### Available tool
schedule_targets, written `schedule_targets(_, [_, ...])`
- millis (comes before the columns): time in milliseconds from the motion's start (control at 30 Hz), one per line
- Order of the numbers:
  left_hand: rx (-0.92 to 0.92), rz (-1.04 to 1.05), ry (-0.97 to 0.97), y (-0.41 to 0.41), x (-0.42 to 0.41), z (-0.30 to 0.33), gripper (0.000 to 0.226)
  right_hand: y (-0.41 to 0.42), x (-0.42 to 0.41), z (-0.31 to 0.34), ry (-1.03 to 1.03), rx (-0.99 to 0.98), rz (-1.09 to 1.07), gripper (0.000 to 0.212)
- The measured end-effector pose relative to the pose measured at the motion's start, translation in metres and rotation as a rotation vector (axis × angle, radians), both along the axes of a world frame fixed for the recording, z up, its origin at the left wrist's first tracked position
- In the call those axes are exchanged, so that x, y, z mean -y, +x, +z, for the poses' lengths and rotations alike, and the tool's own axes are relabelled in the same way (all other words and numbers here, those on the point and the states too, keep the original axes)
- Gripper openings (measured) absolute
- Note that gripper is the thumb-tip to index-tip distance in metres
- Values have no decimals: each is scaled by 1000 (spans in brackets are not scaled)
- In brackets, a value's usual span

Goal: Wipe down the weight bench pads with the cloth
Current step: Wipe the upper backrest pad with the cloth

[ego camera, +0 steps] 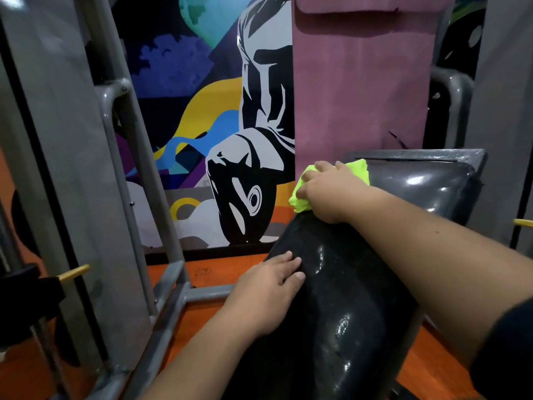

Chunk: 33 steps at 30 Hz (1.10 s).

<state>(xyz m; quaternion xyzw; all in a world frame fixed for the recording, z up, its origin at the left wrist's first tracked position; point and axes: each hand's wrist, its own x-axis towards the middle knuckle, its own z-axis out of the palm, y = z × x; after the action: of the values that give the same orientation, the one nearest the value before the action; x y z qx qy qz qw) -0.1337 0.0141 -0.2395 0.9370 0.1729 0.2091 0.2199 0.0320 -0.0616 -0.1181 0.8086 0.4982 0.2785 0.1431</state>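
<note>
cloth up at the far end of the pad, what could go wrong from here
The yellow-green cloth is bunched under the right hand at the edge of the near black pad; it may slip off toward the orange floor. The pad looks glossy and wet, so the flat left hand bracing it could slide. The rear pad may get skipped.

Seat pad (340, 307) in front, right hand (328, 192) on cloth (300, 197) at its far end, left hand (268, 290) on its left edge, back pad (427, 183) behind it, metal frame (161, 290) left of it
</note>
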Motion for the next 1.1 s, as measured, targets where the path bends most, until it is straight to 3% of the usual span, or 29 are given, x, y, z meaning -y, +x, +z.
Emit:
schedule_targets(133, [6,-31,-21,0,-3,1,42,5,16,-6,-33,31,76,47])
schedule_targets(533, [-12,-23,-7,-4,-1,0,46,-4,17,-5,110,-15,5,46])
schedule_targets(667, [-10,-31,-11,-5,-1,1,46,-8,20,-12,39,0,73,45])
schedule_targets(1100, [-6,-15,10,-7,3,-3,49,-11,20,-12,103,9,56,47])
